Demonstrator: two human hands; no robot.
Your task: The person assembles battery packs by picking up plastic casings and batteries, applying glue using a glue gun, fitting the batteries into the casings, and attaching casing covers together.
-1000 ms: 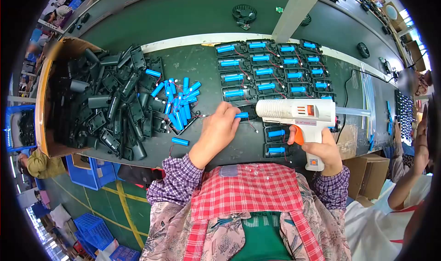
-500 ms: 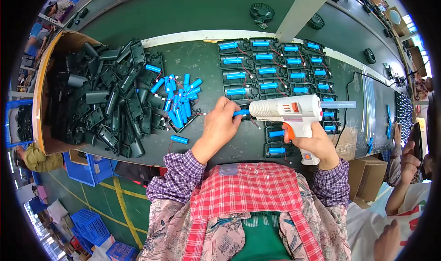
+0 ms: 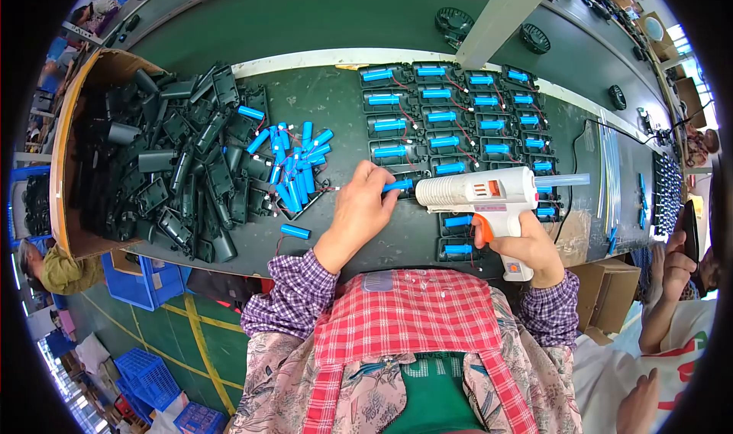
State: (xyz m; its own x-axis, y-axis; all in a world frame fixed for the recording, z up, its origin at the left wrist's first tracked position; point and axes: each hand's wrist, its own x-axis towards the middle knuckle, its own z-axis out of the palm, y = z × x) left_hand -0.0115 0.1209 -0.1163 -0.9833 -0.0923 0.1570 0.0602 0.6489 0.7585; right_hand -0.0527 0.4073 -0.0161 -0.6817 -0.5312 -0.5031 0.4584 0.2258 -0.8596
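Between the thumb and fingertips of my left hand (image 3: pixel 361 214) is a blue cylindrical battery (image 3: pixel 398 185), at a black plastic housing partly hidden by the glue gun. My right hand (image 3: pixel 529 248) grips a white hot glue gun (image 3: pixel 477 190) by its handle, a finger at the orange trigger (image 3: pixel 483 226). The gun's front end points left, close to the battery; I cannot make out its tip. A clear glue stick (image 3: pixel 563 180) sticks out of its back. Beyond the gun, rows of black housings hold blue batteries (image 3: pixel 440 116) with thin wires.
Loose blue batteries (image 3: pixel 292 193) lie left of my hand, with one single battery (image 3: pixel 295 232) nearer me. A tipped cardboard box (image 3: pixel 65 159) spills black housings (image 3: pixel 183 171). Glue sticks (image 3: pixel 608 182) lie at right, near a black cable. A white post (image 3: pixel 504 18) rises behind; a person's hand (image 3: pixel 676 274) is at right.
The glue gun has shifted very slightly right and down in my right hand. My left hand stays nearly in place with the battery. Round black parts on the far green belt have moved right.
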